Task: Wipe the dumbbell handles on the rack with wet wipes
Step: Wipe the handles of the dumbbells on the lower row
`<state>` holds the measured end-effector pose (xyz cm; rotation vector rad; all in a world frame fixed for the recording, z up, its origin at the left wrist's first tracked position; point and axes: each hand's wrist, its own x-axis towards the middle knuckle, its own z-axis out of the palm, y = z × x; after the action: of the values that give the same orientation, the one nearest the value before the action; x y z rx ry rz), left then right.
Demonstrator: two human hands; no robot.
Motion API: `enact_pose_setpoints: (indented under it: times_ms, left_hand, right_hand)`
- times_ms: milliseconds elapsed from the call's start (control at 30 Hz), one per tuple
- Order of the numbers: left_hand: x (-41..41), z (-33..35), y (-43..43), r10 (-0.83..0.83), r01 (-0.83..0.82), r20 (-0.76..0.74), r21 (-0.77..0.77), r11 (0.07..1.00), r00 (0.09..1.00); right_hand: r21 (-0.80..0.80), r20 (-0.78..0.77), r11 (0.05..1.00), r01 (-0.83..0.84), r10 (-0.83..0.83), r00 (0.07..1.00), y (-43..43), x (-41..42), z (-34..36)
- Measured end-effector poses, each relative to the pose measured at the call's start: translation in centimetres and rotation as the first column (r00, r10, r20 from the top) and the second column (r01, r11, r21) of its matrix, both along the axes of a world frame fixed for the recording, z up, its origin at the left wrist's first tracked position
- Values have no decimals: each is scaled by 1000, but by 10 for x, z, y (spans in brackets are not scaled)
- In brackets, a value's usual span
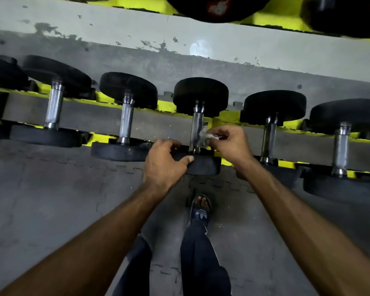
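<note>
A yellow rack carries a row of dumbbells, each lying across its two rails with one black head far and one near. The middle dumbbell is the one that both hands meet.

The left hand holds the near head of this dumbbell. Its fingers are curled over the upper edge of the head and the thumb presses on the front face, so the grip is clenched on the head.

The right hand is just beside the steel handle, on its right side. Its grip pinches a small white wipe between thumb and fingertips. The wipe is at the lower part of the handle, close to the near head, and seems to touch the metal; how firmly it presses I cannot tell.

The next dumbbell to the left and the next to the right lie on the rack apart from both hands.

Above, at the top edge of the view, an upper shelf of the same yellow holds larger black weights. Under the rack is a grey floor of joined mats. The person stands near the rack, one foot in a dark sandal directly below the middle dumbbell, with dark trousers on both legs.
</note>
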<state>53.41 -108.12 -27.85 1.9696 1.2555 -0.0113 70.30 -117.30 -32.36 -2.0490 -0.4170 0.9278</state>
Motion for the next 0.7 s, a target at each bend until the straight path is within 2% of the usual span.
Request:
enact_pose_setpoints:
  times_ms: [67, 167, 233, 300, 400, 533, 600, 633, 700]
  left_hand:
    - [-2, -7, -1, 16, -16, -14, -9, 1000, 1000]
    - [-4, -12, -2, 59, -59, -7, -11, 998, 998]
    - [-5, -13, -5, 70, -70, -8, -4, 998, 997]
    - [-5, -12, -7, 91, -91, -3, 5, 996, 996]
    - [-5, -10, -11, 139, -139, 14, -24, 990, 990]
    - [-8, -13, -10, 160, -156, 56, -76, 985, 985]
    - [-10, -16, -8, 151, -145, 60, -93, 985, 987]
    - [-11, -16, -8, 142, -136, 58, -99, 986, 988]
    - [-11, -15, -7, 129, -123, 51, -103, 987, 990]
  right_hand:
    - [-81, 76, 979, -187, 193, 978, 7, 4, -13]
    - [-180, 128, 876, -447, 471, 873, 17, 11, -14]
    - [-196, 165, 770, -608, 637, 753, 25, 15, -7]
    - [-233, 282, 624, -746, 777, 562, 35, 11, 0]
    - [-401, 407, 462, -791, 863, 298, 50, 1, 3]
    - [-659, 312, 248, -710, 949, 41, 82, -14, 9]
    - [-670, 244, 177, -721, 970, 11, 89, -16, 13]
    - [-646, 234, 175, -743, 972, 26, 88, -15, 14]
    - [-543, 278, 248, -802, 955, 107, 75, -8, 13]
